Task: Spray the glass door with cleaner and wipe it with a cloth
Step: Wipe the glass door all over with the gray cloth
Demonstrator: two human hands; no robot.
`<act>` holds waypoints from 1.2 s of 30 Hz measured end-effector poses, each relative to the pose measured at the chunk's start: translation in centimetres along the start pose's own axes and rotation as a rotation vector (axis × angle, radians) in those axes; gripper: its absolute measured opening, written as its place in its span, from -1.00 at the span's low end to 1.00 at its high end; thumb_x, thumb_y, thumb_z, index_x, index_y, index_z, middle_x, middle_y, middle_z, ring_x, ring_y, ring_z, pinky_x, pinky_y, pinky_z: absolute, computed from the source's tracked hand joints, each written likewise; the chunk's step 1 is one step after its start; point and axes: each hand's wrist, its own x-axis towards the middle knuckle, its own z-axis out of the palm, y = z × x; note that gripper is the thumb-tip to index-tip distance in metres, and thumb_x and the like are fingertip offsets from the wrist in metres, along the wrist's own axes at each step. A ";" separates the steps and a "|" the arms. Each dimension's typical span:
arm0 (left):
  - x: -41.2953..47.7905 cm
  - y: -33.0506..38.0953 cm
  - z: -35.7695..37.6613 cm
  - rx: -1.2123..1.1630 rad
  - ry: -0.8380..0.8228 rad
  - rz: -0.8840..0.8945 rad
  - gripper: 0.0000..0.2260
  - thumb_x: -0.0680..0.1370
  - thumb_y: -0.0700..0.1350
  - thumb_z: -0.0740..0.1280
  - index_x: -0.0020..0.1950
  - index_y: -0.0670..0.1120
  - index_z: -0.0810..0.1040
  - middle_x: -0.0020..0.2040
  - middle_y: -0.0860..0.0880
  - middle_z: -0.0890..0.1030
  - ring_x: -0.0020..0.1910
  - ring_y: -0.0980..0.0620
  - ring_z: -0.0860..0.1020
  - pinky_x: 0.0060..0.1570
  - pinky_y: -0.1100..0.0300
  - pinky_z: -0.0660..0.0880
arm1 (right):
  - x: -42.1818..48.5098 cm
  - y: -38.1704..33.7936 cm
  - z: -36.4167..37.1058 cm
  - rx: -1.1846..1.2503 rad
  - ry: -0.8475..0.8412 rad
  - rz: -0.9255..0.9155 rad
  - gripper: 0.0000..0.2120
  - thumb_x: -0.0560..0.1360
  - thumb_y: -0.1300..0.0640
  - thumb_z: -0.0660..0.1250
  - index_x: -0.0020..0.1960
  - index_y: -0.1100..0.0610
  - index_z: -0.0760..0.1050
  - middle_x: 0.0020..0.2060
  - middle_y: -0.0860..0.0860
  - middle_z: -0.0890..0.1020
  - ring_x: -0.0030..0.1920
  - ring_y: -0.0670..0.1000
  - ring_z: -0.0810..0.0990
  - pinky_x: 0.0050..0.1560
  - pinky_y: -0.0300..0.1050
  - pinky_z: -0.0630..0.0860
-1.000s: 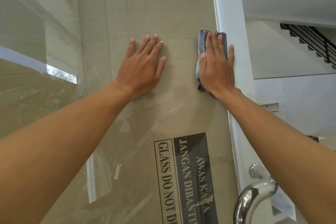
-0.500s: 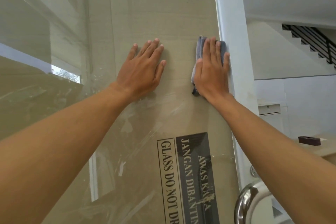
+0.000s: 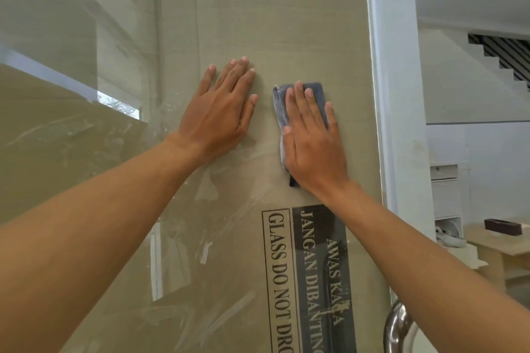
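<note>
Head view, grey cloth [image 3: 315, 92] under straight fingers [image 3: 308, 103] of right hand [image 3: 312, 146], on glass door [image 3: 286, 23], left hand [image 3: 218, 114] fingers spread alongside

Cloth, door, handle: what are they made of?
Cloth: probably microfibre, grey-blue and matte, with a soft nap and a folded edge.
Door: clear glass, glossy and see-through, with reflections and smears.
Handle: polished metal, likely steel or chrome, with mirror-like highlights.
</note>
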 end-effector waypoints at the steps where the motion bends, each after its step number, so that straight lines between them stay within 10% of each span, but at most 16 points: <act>1: 0.0 -0.1 0.0 -0.004 0.005 -0.003 -0.55 0.68 -0.02 0.03 0.53 -0.18 0.23 0.57 -0.12 0.16 0.56 -0.05 0.11 0.53 -0.01 -0.08 | -0.6 0.4 -0.1 0.003 -0.010 0.005 -0.46 0.64 0.06 -0.10 0.58 0.19 0.03 0.57 0.11 0.09 0.58 0.05 0.01 0.55 0.16 0.00; 11: -0.1 -1.1 -0.5 0.019 0.025 -0.024 -0.56 0.68 -0.01 0.04 0.52 -0.18 0.26 0.56 -0.13 0.20 0.55 -0.07 0.14 0.51 -0.08 -0.02 | 6.0 2.7 -1.0 0.046 0.056 0.313 -0.47 0.65 0.14 -0.08 0.60 0.19 -0.07 0.59 0.09 -0.03 0.59 0.04 -0.11 0.56 0.10 -0.17; 26: -0.3 -2.3 -1.1 -0.061 0.063 -0.041 -0.58 0.69 -0.10 0.03 0.52 -0.23 0.24 0.54 -0.18 0.23 0.53 -0.08 0.18 0.52 0.04 0.02 | 1.5 -2.5 0.2 0.009 -0.028 -0.087 -0.48 0.65 0.07 -0.06 0.58 0.16 0.06 0.57 0.08 0.12 0.58 0.03 0.04 0.55 0.16 0.00; 36: -0.5 -2.3 -1.3 -0.101 0.067 -0.051 -0.59 0.68 -0.11 0.03 0.52 -0.23 0.22 0.54 -0.19 0.21 0.53 -0.09 0.18 0.52 0.06 0.04 | 8.1 -2.3 -0.3 0.044 0.037 0.210 -0.48 0.66 0.12 -0.06 0.60 0.15 -0.05 0.60 0.06 0.00 0.59 0.01 -0.08 0.56 0.10 -0.12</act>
